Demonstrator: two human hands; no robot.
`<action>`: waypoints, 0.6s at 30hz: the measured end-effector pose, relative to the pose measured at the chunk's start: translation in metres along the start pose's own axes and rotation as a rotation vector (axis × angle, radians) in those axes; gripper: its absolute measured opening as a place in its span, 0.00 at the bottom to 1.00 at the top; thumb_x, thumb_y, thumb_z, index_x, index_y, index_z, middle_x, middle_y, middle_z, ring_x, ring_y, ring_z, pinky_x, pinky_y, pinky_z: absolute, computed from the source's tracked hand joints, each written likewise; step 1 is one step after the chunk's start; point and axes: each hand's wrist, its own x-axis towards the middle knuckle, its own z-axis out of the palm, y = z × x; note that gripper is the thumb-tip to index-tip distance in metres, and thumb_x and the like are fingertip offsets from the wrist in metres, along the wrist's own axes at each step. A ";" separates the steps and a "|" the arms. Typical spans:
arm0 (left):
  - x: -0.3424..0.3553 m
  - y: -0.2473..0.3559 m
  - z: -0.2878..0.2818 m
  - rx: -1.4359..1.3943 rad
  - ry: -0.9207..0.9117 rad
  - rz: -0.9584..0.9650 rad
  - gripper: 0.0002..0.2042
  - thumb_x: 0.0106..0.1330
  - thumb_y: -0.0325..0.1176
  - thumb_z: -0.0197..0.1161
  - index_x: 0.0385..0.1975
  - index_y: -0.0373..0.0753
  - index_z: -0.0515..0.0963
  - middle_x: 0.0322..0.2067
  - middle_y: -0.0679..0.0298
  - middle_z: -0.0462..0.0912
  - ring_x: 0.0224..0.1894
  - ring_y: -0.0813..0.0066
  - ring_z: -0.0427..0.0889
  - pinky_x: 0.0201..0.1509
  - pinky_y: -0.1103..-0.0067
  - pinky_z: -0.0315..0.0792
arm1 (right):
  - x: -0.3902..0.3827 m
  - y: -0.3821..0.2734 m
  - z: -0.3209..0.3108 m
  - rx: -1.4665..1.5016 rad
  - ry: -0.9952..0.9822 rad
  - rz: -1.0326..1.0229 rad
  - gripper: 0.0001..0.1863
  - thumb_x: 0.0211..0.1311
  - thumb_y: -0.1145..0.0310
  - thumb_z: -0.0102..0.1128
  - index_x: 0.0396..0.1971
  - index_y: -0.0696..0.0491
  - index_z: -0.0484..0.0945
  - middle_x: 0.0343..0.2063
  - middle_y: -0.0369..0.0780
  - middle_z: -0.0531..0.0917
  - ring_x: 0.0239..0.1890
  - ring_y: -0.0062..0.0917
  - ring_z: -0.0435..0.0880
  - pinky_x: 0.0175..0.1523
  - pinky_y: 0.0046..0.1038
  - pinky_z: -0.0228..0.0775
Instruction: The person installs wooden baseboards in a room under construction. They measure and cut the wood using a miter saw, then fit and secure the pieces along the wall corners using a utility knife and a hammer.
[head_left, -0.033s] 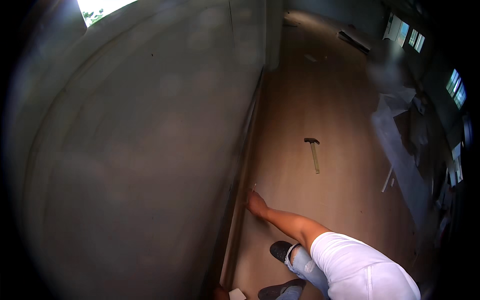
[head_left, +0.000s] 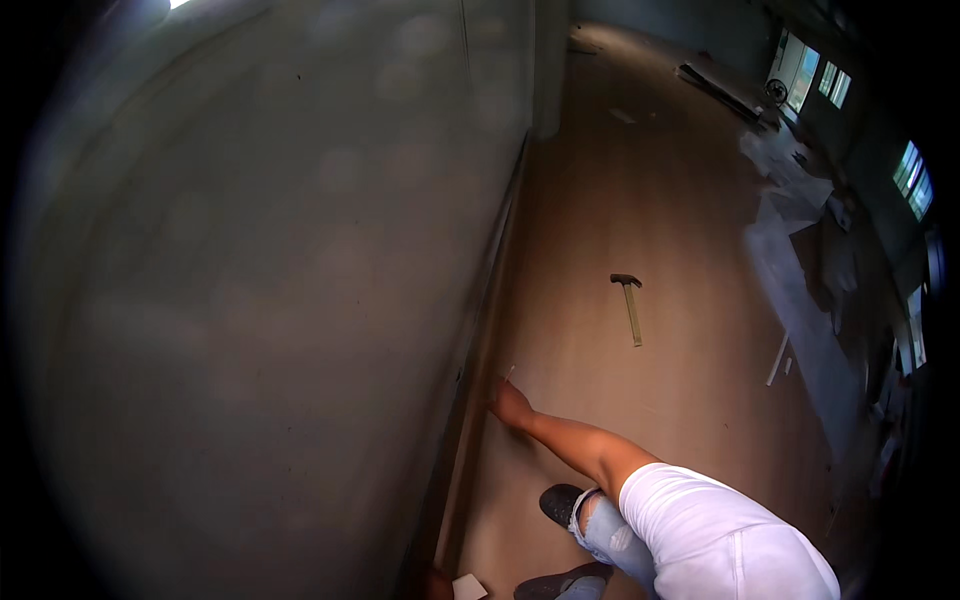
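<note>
Right hand (head_left: 510, 408): low at the wall base, pinching a thin pale stick (head_left: 508, 373) against the baseboard (head_left: 490, 300) — arm stretched down to reach it.
Left hand: out of view.
Hammer (head_left: 629, 305): lying on floor (head_left: 680, 200), right, well apart — set aside.

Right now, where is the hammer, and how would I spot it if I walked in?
Look at the big grey wall and the long brown wooden floor running beside it. Out on the open floor, away from the wall and beyond the person's right hand, lies the hammer. It lies alone, flat, with a dark head and a pale, straight handle.
</note>
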 end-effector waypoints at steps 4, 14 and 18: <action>0.068 -0.027 0.078 -0.002 0.058 0.004 0.21 0.77 0.43 0.45 0.46 0.32 0.80 0.40 0.43 0.85 0.41 0.41 0.84 0.46 0.55 0.76 | 0.058 0.078 0.088 0.056 0.054 -0.131 0.29 0.65 0.58 0.62 0.61 0.58 0.71 0.59 0.57 0.75 0.69 0.49 0.66 0.72 0.42 0.59; 0.142 -0.081 0.166 -0.017 0.200 -0.019 0.20 0.77 0.41 0.46 0.46 0.31 0.80 0.40 0.44 0.85 0.42 0.43 0.83 0.48 0.57 0.75 | 0.125 0.113 0.196 0.173 0.083 -0.206 0.30 0.66 0.52 0.60 0.60 0.58 0.70 0.58 0.61 0.74 0.67 0.55 0.67 0.74 0.50 0.53; 0.152 -0.090 0.169 -0.034 0.205 -0.031 0.19 0.77 0.40 0.46 0.46 0.31 0.80 0.40 0.44 0.84 0.42 0.44 0.82 0.49 0.58 0.75 | 0.134 0.112 0.205 0.020 0.146 -0.178 0.34 0.67 0.49 0.58 0.62 0.60 0.67 0.59 0.60 0.73 0.67 0.55 0.67 0.72 0.51 0.55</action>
